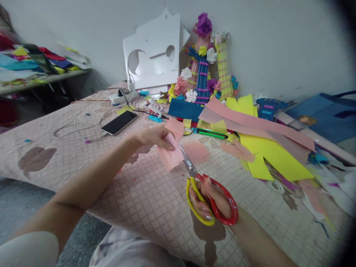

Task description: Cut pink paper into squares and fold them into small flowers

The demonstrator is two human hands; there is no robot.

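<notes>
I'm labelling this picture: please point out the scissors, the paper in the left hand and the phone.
Scissors (191,169), head view: metal near the pivot.
Pink paper (177,154), head view: its uncovered lower part.
Phone (119,122), head view: middle of the dark screen.

No word, brand, number or sign can be read here. On the near, right-hand curve of the red handle (233,212) of the scissors (191,169) there are small pale marks (lettering or not, they are too small and blurred to tell).

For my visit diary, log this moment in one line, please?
left hand: pinching pink paper | right hand: gripping scissors | blades: at paper's edge
</notes>
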